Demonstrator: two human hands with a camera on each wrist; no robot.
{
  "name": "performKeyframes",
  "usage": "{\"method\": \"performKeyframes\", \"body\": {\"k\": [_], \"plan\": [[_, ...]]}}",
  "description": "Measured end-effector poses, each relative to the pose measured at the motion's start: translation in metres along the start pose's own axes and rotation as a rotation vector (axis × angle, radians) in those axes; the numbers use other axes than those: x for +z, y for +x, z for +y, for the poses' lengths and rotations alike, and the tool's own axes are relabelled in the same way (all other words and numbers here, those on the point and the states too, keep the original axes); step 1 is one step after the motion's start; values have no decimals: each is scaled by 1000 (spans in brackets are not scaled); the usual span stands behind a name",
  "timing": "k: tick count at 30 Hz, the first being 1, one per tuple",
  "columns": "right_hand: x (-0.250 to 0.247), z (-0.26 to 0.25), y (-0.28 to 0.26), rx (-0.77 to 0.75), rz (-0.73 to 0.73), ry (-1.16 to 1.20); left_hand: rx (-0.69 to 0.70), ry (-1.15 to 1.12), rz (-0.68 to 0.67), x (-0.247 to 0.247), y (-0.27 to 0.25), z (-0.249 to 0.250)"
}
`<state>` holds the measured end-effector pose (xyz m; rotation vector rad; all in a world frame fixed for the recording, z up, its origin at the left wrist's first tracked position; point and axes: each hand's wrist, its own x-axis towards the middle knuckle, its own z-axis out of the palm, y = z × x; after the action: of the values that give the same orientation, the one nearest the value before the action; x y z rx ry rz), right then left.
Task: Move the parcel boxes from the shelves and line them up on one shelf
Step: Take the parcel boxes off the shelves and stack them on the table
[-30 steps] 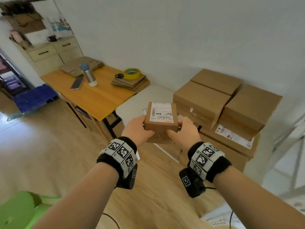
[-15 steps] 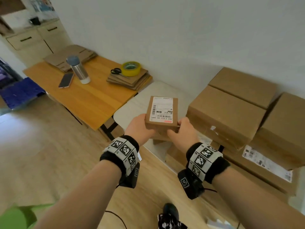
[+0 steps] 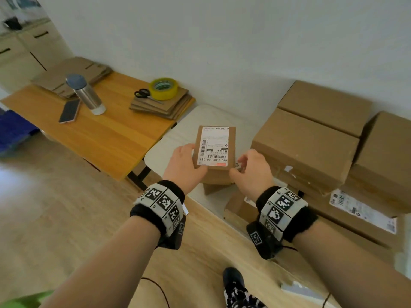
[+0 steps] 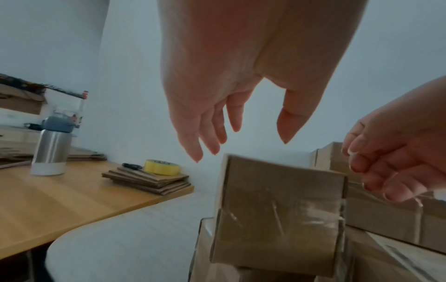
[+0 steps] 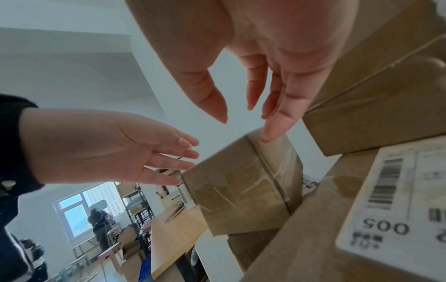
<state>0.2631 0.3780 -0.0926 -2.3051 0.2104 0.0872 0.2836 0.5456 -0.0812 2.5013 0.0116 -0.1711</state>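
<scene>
Two hands flank one small parcel box [image 3: 214, 150], and that flanking is the relation the coming move turns on. The box lies just forward of both wrists and between them. Its labelled face is up and its long axis runs away from the person toward the wall. It rests on a second small box [image 3: 213, 187], which stands on the white counter [image 3: 189, 132]. The stack of large boxes [image 3: 307, 143] is just to its right.

The left hand [image 3: 184, 165] is the nearer one. From the head view it lies against the box's left edge, and in the right wrist view its straight fingers [image 5: 169, 162] reach that same edge. Whether they press on it or only brush it, I cannot tell. The right hand [image 3: 251, 172] sits just beside the near right corner.

Neither grip is clamped on anything. The left grip is spread, with the fingers straight and a clear gap to the thumb. The right grip is loose and holds nothing: its fingers look extended in its own wrist view and slackly curled in the left wrist view. One right fingertip [image 5: 272, 133] appears to rest on the top edge.

My judgement is that the box is set down here.
</scene>
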Motion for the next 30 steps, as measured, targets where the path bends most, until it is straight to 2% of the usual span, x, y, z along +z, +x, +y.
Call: {"method": "performKeyframes", "body": {"k": [8,12,17,30], "plan": [[-12,-14,-63,21,138,-43,262,-22,36,-19,-41,3],[-13,-16,-115,46,217,-66,382,-36,-14,-25,-80,-2],[-13,-8,-184,146,317,-43,545,-11,-62,-19,-120,3],[-75,35,-326,342,659,-1,869,-40,-276,27,-217,95]]}}
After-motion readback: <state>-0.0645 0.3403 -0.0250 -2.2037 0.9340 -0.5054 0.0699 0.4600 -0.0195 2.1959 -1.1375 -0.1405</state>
